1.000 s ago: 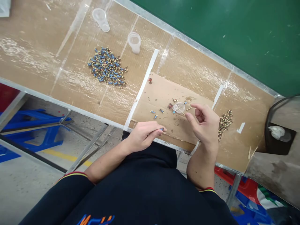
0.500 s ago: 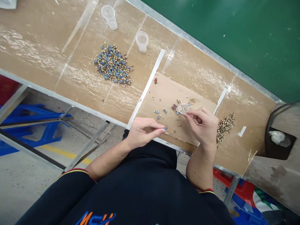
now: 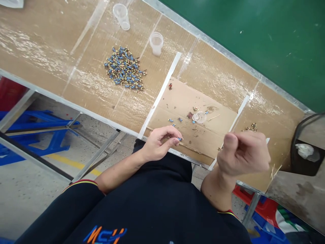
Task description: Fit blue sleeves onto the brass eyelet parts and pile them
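Thumb and fingers of my left hand (image 3: 162,142) pinch a small blue piece (image 3: 179,139) over the near edge of a cardboard sheet (image 3: 162,105). My right hand (image 3: 242,152) is closed and raised above the table's right part, partly covering a pile of small dark pieces (image 3: 251,127); whether its fingers hold anything is hidden. On the sheet are a shallow clear dish (image 3: 199,117), a thin stick (image 3: 213,117), a reddish-brown piece (image 3: 190,115) and several small blue pieces (image 3: 180,120). A red figure (image 3: 170,86) lies at the sheet's far left corner.
A large pile of blue and yellow pieces (image 3: 124,69) lies left of the sheet. Behind it are clear plastic cups (image 3: 156,44). Thin sticks (image 3: 274,171) lie at the table's right end, near a black object (image 3: 306,157) with a crumpled white wad.
My right hand has moved right and up, away from the clear dish to over the dark pile. The thin stick lies uncovered on the sheet. My left hand has barely moved.
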The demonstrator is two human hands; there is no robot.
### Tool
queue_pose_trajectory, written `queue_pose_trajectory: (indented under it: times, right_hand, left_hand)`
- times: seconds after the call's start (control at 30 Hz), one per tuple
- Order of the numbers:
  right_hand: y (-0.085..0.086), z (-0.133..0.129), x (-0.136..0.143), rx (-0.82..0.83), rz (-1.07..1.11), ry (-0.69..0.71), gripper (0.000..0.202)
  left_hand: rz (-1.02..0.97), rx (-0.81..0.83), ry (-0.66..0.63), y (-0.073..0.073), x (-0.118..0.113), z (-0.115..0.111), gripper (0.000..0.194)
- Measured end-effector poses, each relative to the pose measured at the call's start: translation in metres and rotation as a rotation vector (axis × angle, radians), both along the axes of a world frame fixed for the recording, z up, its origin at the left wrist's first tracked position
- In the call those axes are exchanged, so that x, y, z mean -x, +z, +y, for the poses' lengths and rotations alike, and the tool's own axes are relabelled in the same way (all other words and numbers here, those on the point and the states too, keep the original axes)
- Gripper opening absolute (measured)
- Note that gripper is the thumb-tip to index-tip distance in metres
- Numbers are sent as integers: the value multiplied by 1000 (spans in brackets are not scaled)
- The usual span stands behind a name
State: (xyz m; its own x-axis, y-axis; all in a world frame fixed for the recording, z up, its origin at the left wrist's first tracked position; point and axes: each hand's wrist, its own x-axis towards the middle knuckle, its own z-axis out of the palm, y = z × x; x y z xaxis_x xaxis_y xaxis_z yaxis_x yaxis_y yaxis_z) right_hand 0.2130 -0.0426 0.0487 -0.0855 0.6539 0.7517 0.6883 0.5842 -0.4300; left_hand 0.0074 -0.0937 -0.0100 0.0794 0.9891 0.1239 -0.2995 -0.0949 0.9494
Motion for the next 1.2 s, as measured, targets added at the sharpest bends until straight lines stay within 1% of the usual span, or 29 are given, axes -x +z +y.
queue_pose_trajectory:
  times: [0.07, 0.13, 0.27, 0.43, 0.7, 0.77, 0.87, 0.97, 1.03, 1.07, 1.13, 1.2]
  right_hand:
    - [8, -10, 5, -4, 97, 61, 11]
    - [13, -18, 11, 51, 136, 136, 9]
    - [14, -25, 19, 150, 140, 214, 10]
    - [12, -24, 23, 171, 95, 235, 14]
    - [14, -22, 26, 181, 21, 257, 22]
    - [15, -23, 26, 184, 18, 257, 21]
    - [13, -23, 23, 181, 54, 258, 14]
    - [8, -18, 12, 148, 133, 226, 8]
    - [3, -8, 1, 99, 143, 148, 10]
    - [0, -3, -5, 88, 110, 98, 14]
    - [-7, 10, -14, 154, -19, -5, 20]
    - [-15, 20, -19, 256, -133, -55, 23]
  left_hand:
    - [16, -13, -14, 0, -1, 0, 26]
    - [38, -30, -32, 1, -3, 1, 26]
    - [101, -83, -61, 3, -3, 2, 27]
    - [136, -142, -44, 6, 0, 2, 20]
    - [153, -125, -53, 6, -1, 2, 25]
    - [154, -107, -65, 6, 0, 2, 27]
    - [142, -96, -71, 6, 1, 2, 25]
    - [125, -90, -59, 5, 1, 2, 23]
    - [104, -68, -63, 4, 2, 1, 25]
    - [80, -52, -70, 3, 2, 1, 25]
    - [-6, -6, -95, 3, 2, 1, 26]
    - [-129, 55, -134, 2, 3, 1, 27]
